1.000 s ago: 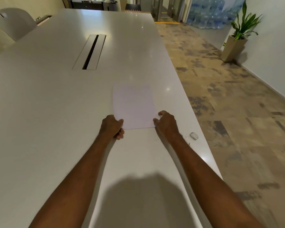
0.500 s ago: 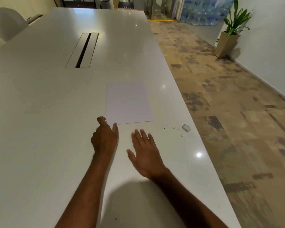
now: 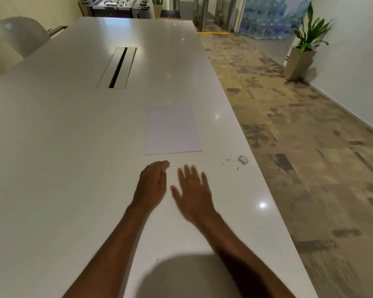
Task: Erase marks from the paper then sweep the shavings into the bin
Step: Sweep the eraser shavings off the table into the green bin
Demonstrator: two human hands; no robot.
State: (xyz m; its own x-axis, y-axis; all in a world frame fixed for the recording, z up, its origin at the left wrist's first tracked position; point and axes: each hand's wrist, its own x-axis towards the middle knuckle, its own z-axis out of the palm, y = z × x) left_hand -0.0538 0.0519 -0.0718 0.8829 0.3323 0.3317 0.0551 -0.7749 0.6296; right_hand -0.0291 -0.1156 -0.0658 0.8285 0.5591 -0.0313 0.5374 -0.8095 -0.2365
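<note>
Table (image 3: pixel 73 147): long, white, carries everything below. A slot (image 3: pixel 117 67) is set into its top, well beyond the fingers.

Paper (image 3: pixel 172 130): lies flat, just beyond the fingertips of both hands, touched by neither. No marks can be made out on it at this size, so erasing is judged done, or nearly so.

Left hand (image 3: pixel 152 182): low over the table, short of the paper's near edge. Fingers held together and slightly bent, holding nothing.

Right hand (image 3: pixel 193 190): beside the left, motion-blurred. Fingers straight and spread apart, holding nothing. Whether the palm touches the table cannot be told.

Eraser (image 3: pixel 243 159): small, pale, lying free near the table's right edge, to the right of the right fingers and apart from them.

Shavings (image 3: pixel 227 160): a thin scatter of dark specks between the right fingertips and the eraser, just beside the eraser. Not gathered.

Progress, as judged: sweeping not yet done; shavings sit loose on the table.

Containers: no bin in view, so nothing can be said of its contents. The only vessel visible is a planter (image 3: pixel 298 63) with a plant on the floor by the far right wall.
</note>
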